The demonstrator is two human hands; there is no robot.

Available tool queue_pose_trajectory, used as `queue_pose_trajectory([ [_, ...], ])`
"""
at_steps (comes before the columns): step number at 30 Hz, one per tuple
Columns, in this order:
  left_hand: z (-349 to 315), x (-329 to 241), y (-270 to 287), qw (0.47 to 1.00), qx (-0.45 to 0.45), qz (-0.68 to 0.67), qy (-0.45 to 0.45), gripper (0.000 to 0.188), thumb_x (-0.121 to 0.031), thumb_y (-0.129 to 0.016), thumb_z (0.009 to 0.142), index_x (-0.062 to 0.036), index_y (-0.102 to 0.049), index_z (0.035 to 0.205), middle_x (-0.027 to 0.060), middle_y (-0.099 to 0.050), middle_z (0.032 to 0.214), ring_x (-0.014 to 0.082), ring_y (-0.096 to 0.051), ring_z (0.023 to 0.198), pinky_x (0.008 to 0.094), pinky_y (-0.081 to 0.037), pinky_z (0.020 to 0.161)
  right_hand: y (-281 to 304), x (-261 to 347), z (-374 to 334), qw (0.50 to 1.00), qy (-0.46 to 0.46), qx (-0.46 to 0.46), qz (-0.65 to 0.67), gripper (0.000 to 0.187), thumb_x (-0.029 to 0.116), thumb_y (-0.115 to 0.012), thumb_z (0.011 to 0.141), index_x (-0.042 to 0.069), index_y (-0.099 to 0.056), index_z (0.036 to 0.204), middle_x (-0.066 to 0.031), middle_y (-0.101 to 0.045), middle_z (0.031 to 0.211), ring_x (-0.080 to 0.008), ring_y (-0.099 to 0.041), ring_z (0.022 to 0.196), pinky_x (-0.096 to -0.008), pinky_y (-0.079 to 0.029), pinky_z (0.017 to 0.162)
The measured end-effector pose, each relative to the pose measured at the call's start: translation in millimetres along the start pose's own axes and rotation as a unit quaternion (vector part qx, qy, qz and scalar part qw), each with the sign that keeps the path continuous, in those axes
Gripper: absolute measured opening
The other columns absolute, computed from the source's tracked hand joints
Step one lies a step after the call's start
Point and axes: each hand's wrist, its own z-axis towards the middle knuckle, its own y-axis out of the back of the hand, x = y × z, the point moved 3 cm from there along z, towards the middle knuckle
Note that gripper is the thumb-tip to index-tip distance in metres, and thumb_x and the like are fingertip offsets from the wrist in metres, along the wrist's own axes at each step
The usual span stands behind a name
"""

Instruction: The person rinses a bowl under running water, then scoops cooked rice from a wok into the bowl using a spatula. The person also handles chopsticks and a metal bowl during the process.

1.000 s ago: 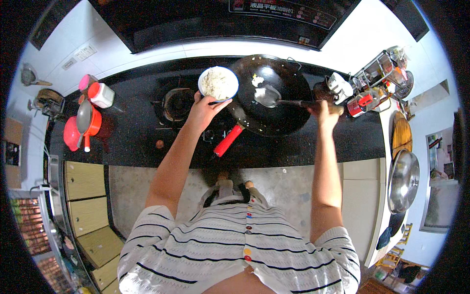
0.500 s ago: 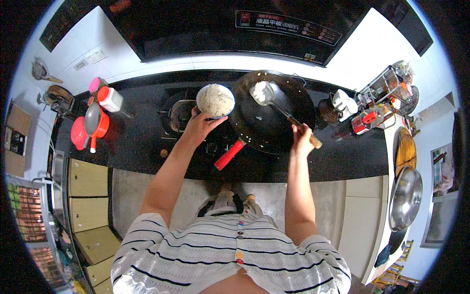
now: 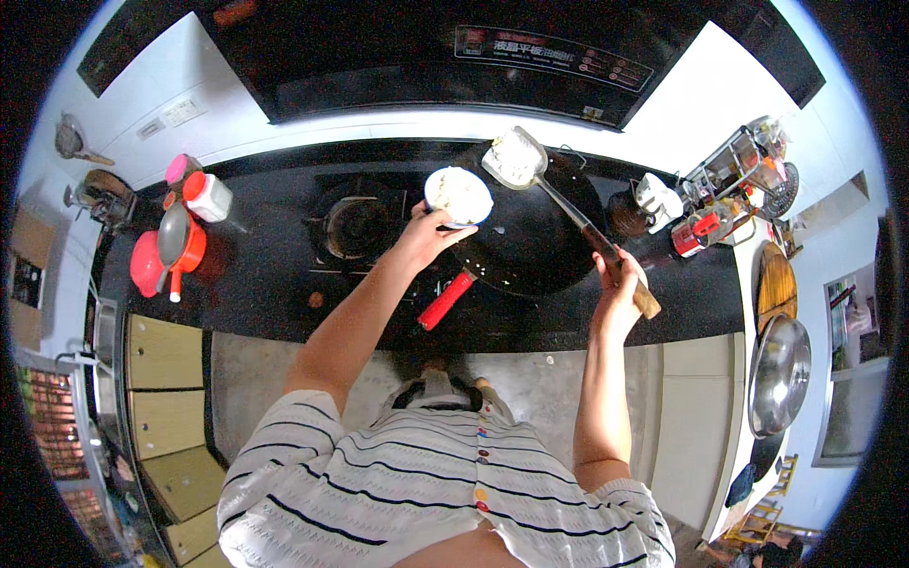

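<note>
My left hand (image 3: 426, 237) is closed around the side of a white, blue-rimmed bowl (image 3: 458, 197) heaped with rice. The bowl is held up at the left edge of a large dark wok (image 3: 530, 248). My right hand (image 3: 620, 288) grips the wooden handle of a metal spatula (image 3: 568, 206). Its blade is raised over the far side of the wok, a little right of the bowl, and carries a mound of white rice (image 3: 514, 157). A few rice grains lie in the wok. The wok's red handle (image 3: 445, 301) points toward me.
Left of the wok is a gas burner (image 3: 352, 227). An orange-red saucepan (image 3: 188, 248) and a red-lidded white jar (image 3: 206, 196) stand at the far left. White cups (image 3: 657, 201) and a rack (image 3: 743, 166) are on the right; a range hood (image 3: 426, 71) hangs above the back.
The bowl has moved right, to the wok's edge. My right hand has shifted right and nearer, and the spatula blade has risen from inside the wok with more rice on it.
</note>
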Motion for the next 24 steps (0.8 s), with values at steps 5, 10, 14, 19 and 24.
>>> queue_pose_trajectory([
  [5, 24, 18, -36, 0.995, 0.003, -0.065, 0.070, 0.039, 0.005, -0.043, 0.080, 0.0034, -0.044, 0.119, 0.0205, -0.051, 0.119, 0.0341, -0.051, 0.112, 0.0547, -0.044, 0.094, -21, 36, -52, 0.861, 0.342, 0.156, -0.343, 0.007, 0.008, -0.060, 0.082, 0.003, -0.063, 0.085, -0.0152, -0.063, 0.098, -0.0220, -0.062, 0.088, -0.0319, -0.051, 0.080],
  [10, 41, 42, -56, 0.994, 0.004, -0.045, 0.100, 0.037, -0.002, -0.046, 0.082, 0.0030, -0.044, 0.119, 0.0189, -0.054, 0.114, 0.0322, -0.054, 0.107, 0.0506, -0.047, 0.093, -22, 24, -99, 0.777, 0.394, 0.225, -0.437, 0.015, 0.004, -0.071, 0.066, 0.007, -0.066, 0.079, -0.0113, -0.064, 0.098, -0.0223, -0.064, 0.085, -0.0280, -0.054, 0.069],
  [14, 54, 63, -65, 0.983, 0.036, -0.081, 0.159, 0.038, -0.001, -0.043, 0.083, 0.0067, -0.038, 0.120, 0.0229, -0.051, 0.114, 0.0344, -0.053, 0.107, 0.0478, -0.048, 0.092, -15, 20, -116, 0.817, 0.246, 0.323, -0.409, 0.017, -0.001, -0.065, 0.071, 0.003, -0.064, 0.087, -0.0156, -0.059, 0.106, -0.0262, -0.063, 0.083, -0.0292, -0.053, 0.070],
  [19, 45, 68, -77, 0.986, 0.054, -0.063, 0.144, 0.037, -0.003, -0.042, 0.087, 0.0061, -0.035, 0.123, 0.0226, -0.048, 0.119, 0.0344, -0.050, 0.111, 0.0525, -0.046, 0.093, 17, 44, -87, 0.926, 0.152, 0.207, -0.278, 0.011, 0.011, -0.055, 0.087, 0.001, -0.059, 0.086, -0.0201, -0.060, 0.102, -0.0225, -0.062, 0.078, -0.0314, -0.052, 0.069],
  [24, 42, 61, -46, 0.991, 0.015, -0.078, 0.104, 0.044, 0.007, -0.047, 0.081, 0.0006, -0.036, 0.124, 0.0229, -0.040, 0.125, 0.0409, -0.044, 0.115, 0.0601, -0.045, 0.090, 48, 71, -13, 0.927, 0.240, 0.067, -0.280, 0.019, 0.013, -0.052, 0.091, -0.005, -0.059, 0.090, -0.0145, -0.060, 0.094, -0.0212, -0.060, 0.085, -0.0356, -0.056, 0.076],
])
